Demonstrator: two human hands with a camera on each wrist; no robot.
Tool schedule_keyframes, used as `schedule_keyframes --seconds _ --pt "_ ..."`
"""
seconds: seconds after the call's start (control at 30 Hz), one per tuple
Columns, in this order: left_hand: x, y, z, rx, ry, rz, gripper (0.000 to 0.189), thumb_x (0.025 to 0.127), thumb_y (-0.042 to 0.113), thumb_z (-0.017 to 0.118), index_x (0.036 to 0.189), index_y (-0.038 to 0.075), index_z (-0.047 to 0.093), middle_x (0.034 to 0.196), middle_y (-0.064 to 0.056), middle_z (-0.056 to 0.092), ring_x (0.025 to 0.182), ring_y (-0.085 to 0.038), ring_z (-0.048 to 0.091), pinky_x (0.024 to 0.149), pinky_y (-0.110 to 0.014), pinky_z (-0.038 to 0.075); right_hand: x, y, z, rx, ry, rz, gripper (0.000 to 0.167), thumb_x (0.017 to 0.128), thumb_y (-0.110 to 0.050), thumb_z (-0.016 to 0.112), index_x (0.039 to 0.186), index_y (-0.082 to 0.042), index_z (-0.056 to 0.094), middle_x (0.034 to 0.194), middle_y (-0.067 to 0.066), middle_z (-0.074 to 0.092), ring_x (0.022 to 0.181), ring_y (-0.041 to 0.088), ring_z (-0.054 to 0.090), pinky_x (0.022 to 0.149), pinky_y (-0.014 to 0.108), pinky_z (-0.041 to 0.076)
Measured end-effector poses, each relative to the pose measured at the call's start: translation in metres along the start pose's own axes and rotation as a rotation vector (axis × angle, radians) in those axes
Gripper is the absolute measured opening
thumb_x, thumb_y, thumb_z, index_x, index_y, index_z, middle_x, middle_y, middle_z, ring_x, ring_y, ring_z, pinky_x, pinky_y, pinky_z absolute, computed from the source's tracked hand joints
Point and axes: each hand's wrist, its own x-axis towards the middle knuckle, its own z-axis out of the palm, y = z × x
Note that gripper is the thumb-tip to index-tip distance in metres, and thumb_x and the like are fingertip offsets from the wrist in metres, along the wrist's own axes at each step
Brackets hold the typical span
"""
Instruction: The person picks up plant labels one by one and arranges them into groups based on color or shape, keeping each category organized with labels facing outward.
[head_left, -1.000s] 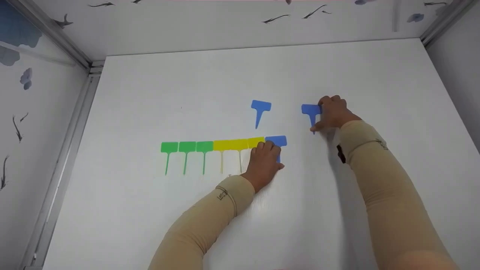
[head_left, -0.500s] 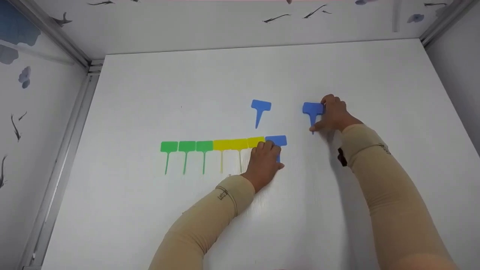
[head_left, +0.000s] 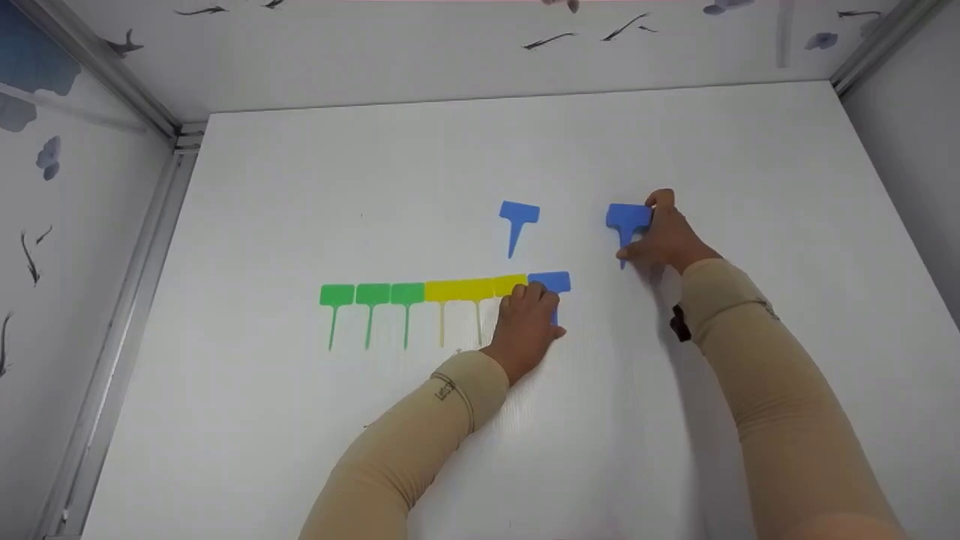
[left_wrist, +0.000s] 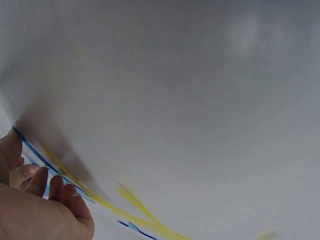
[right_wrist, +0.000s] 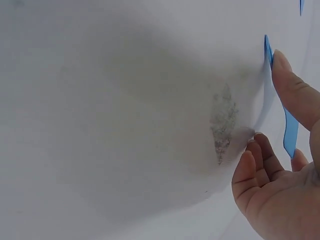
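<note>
A row of T-shaped plant labels lies on the white board: three green labels (head_left: 373,293), three yellow labels (head_left: 459,289), then a blue plant label (head_left: 551,281) at the right end. My left hand (head_left: 525,326) holds that end label, its thumb low by the stem and its fingers near the head; part of the last yellow one is hidden beneath. To the upper right, my right hand (head_left: 667,236) pinches another blue plant label (head_left: 628,216) between thumb at the stem and index finger at the head's edge. In the right wrist view this label (right_wrist: 291,132) appears tilted off the surface.
A third blue label (head_left: 519,214) lies slightly slanted above the row, between both hands. The white board (head_left: 300,172) meets a patterned back wall (head_left: 420,52). Metal framing (head_left: 142,232) runs along its left side.
My right hand has tilted its blue label a little and shifted it slightly; its other fingers have curled in. My left hand stays on the row's end label.
</note>
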Motion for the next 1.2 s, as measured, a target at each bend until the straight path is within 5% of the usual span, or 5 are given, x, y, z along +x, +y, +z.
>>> schedule_keyframes --seconds 0.13,0.33,0.87,1.2 --pt "0.0 0.001 0.0 0.006 0.002 -0.002 0.042 0.091 0.04 0.065 0.122 0.014 0.056 0.121 -0.003 0.051 0.108 -0.02 0.044 0.09 -0.033 0.04 -0.002 0.002 0.001 0.04 0.001 0.008 0.092 0.082 -0.016 0.077 0.138 -0.009 0.004 0.147 0.033 0.028 0.132 0.04 0.033 0.107 0.054 0.029" --pt "-0.001 0.0 0.001 0.014 0.015 0.01 0.042 0.091 0.04 0.064 0.122 0.013 0.055 0.118 -0.003 0.051 0.106 -0.02 0.044 0.089 -0.032 0.04 -0.002 0.007 0.004 0.095 0.036 -0.016 0.09 0.083 -0.013 0.075 0.139 -0.01 0.004 0.122 0.023 0.048 0.109 0.033 0.044 0.094 0.046 0.036" --pt "-0.002 0.0 0.001 -0.011 0.051 0.011 0.043 0.089 0.039 0.067 0.121 0.012 0.056 0.117 -0.004 0.051 0.104 -0.021 0.044 0.089 -0.032 0.041 -0.007 0.01 0.004 0.174 0.063 0.003 0.088 0.085 -0.011 0.073 0.142 -0.011 0.005 0.095 0.009 0.045 0.087 0.023 0.043 0.074 0.034 0.037" --pt "0.0 0.001 -0.001 -0.012 -0.004 -0.004 0.044 0.091 0.039 0.065 0.124 0.014 0.055 0.12 -0.003 0.051 0.107 -0.019 0.044 0.092 -0.032 0.04 -0.011 0.014 0.005 0.179 0.049 0.03 0.087 0.086 -0.015 0.072 0.144 -0.011 0.007 0.094 0.009 0.04 0.08 0.021 0.045 0.068 0.031 0.04"
